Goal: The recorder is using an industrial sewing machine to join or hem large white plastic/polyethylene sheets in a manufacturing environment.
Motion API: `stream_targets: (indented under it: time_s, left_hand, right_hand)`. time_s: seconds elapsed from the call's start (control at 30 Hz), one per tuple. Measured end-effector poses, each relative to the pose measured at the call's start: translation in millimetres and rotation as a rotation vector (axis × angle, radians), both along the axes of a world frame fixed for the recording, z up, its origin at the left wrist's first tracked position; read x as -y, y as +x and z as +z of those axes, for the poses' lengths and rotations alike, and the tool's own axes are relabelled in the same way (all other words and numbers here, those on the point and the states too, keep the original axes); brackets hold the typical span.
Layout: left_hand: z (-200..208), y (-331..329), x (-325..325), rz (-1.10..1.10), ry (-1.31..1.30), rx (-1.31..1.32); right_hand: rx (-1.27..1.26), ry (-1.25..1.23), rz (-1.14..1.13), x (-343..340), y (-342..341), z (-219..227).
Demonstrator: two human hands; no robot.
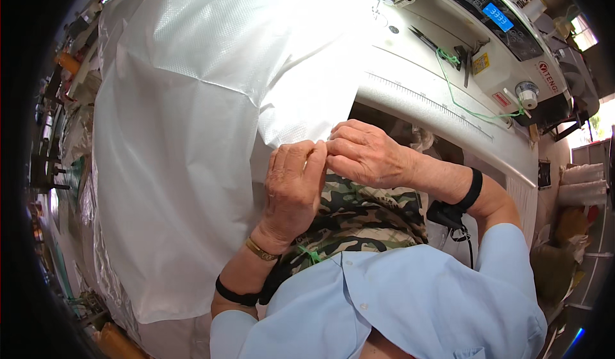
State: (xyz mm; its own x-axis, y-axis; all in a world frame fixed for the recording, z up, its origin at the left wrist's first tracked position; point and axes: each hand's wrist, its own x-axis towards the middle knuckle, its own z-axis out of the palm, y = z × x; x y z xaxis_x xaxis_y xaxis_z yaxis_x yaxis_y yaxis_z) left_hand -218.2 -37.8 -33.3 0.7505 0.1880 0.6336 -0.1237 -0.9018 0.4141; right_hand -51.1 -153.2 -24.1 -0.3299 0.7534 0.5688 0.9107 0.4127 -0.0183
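A large sheet of white, slightly shiny fabric (186, 141) with a fine woven texture drapes over the sewing table and hangs down on the left. At its near edge, in front of my body, my left hand (293, 183) is closed, with the thumb and fingers pinching the fabric's edge. My right hand (365, 154) meets it at the fingertips and pinches the same edge just to the right. The exact bit of cloth between the fingers is hidden. A raised seam or fold crosses the sheet above my left hand.
A white sewing machine (493, 70) with a lit display stands at the upper right. On its bed (423, 93), marked with a ruler scale, lie dark tweezers (423, 38) and a green cord (448, 90). White rolls (582, 184) sit at the far right. Cluttered shelves line the left.
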Motion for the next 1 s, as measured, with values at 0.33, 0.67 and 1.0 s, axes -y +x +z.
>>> stream_targets:
  time_s: [0.33,0.67,1.0]
  left_hand:
    - [7,-6,-14,-0.131,0.165,-0.038]
    - [20,5,-26,-0.378,0.389,-0.061]
    - [30,19,-39,-0.566,0.313,-0.108]
  right_hand:
    - [-0.296,-0.135,-0.111,-2,34,29]
    - [-0.14,-0.439,-0.127,-12,58,40]
    - [-0.182,-0.489,-0.093,-18,54,38]
